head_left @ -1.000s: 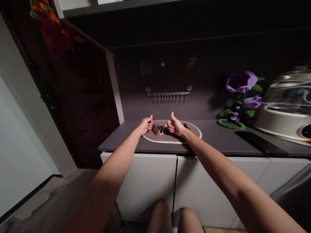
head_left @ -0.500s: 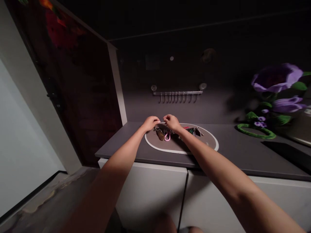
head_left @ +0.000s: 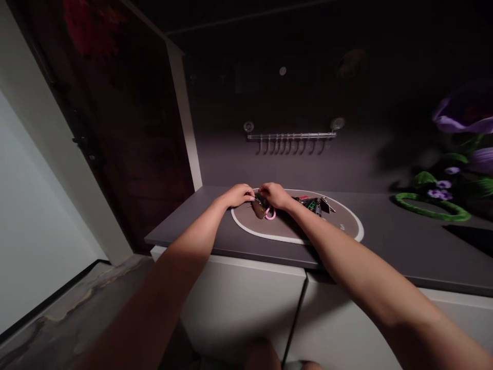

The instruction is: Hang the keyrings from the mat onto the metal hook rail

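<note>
Both bare forearms run from the lower corners of the frame up toward its centre, converging just above the middle; the left hand (head_left: pixel 239 195) is knuckles-up with fingers curled and tips pinched toward the right; the right hand (head_left: pixel 275 195) mirrors it, fingers bent down, fingertips nearly meeting the left's; wrists level, elbows extended.

Key bunch (head_left: pixel 264 208) — brown fob, pink loop — lies at the mat's left end.
</note>
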Tool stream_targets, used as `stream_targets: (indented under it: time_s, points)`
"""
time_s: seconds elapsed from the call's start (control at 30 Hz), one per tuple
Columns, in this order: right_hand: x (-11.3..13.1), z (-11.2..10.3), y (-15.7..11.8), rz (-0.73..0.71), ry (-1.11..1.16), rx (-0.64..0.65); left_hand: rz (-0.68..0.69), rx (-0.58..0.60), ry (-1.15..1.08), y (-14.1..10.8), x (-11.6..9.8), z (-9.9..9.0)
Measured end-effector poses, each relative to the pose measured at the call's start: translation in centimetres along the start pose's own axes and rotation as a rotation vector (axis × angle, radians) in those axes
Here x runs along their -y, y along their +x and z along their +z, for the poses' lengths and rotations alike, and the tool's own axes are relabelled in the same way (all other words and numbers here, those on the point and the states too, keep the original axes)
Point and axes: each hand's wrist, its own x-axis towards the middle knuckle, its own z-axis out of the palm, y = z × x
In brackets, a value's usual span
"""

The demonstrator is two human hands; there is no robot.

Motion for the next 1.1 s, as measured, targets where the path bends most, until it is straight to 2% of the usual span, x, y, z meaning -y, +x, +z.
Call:
stream_targets:
  time_s: [0.2, 0.5, 0.6, 0.83, 1.1]
  points:
    - [0.4, -0.1, -0.1, -0.054, -0.014, 0.029, -0.052, -0.109, -0.024, 0.1, -0.3, 0.1]
    - [0.5, 0.0, -0.2, -0.030, -0.067, 0.032, -0.118, -0.241, -0.047, 0.3, -1.0, 0.2]
    - [0.6, -0.1, -0.3, -0.027, -0.061, 0.013, -0.174, -0.310, -0.177, 0.6, -1.0, 0.4]
    - [1.0, -0.2, -0.3, -0.015, -0.047, -0.083, -0.327, -0.409, -0.635, 0.9, -1.6, 0.7]
    - [1.4, -0.3, -0.3, -0.065, 0.075, -0.244, -0.379, -0.455, -0.892, 0.7, -2.5, 0.4]
